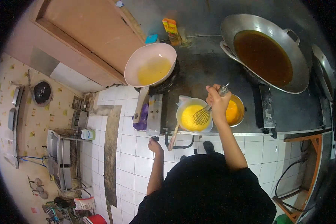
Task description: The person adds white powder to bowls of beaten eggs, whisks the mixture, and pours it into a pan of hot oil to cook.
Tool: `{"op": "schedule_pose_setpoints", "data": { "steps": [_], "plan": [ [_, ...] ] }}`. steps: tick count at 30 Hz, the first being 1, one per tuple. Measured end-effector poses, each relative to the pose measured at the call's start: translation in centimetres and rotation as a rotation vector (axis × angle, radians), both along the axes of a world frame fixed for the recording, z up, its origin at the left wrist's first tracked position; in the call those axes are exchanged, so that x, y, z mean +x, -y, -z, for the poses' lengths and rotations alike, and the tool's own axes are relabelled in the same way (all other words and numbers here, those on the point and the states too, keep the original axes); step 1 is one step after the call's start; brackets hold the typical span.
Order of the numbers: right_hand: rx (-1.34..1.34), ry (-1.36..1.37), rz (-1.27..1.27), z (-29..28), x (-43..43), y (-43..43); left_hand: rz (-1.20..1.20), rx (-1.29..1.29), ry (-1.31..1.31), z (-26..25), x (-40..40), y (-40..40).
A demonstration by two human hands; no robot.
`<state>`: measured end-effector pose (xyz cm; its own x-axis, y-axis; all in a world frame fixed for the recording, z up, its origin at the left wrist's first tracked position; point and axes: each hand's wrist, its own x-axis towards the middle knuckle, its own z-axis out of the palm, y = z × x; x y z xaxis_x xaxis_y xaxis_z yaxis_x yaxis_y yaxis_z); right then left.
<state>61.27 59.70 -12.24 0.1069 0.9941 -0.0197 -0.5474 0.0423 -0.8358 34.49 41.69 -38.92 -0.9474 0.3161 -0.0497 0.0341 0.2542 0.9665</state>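
Observation:
My right hand (pixel 219 99) grips the metal handle of a balloon whisk (pixel 203 115). The whisk's wires are over or in beaten yellow egg inside a pale plastic bowl (pixel 179 113); how deep they go is hard to tell. Just right of that bowl, partly behind my right hand and forearm, a steel bowl (pixel 243 112) holds more yellow-orange egg. My left hand (pixel 156 146) has its fingers on the black control knob (pixel 154 138) at the front of the left gas burner (pixel 156 112). Above that burner sits a pink-lined frying pan (pixel 133 60) with yellowish liquid, its handle pointing toward me.
A large wok (pixel 299 64) of dark brown oil stands at the right. Behind the pan are a seasoning packet (pixel 170 26) and a blue-lidded container (pixel 151 39). A wooden handle (pixel 173 137) and a black hose (pixel 184 147) project past the counter's front edge.

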Motion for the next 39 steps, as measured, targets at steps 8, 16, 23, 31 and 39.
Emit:
{"op": "schedule_pose_setpoints", "data": {
  "steps": [8,16,23,31,39],
  "plan": [
    [-0.026,-0.005,-0.003,0.6,0.0,-0.1,0.115,-0.045,0.227,0.2,-0.9,0.2],
    [-0.004,0.08,0.024,0.8,0.1,-0.4,0.56,-0.284,-0.941,-5.0,-0.4,3.0],
    [0.033,0.106,0.032,1.4,-0.2,-0.5,0.684,-0.512,-1.35,-6.2,-1.0,2.8],
    [-0.007,0.104,0.05,1.5,1.1,-0.5,0.103,-0.138,-0.289,-1.2,1.9,-0.8],
    [-0.004,0.07,0.008,1.8,0.8,-0.3,0.064,0.009,0.798,2.4,-6.1,0.4]
  ]
}}
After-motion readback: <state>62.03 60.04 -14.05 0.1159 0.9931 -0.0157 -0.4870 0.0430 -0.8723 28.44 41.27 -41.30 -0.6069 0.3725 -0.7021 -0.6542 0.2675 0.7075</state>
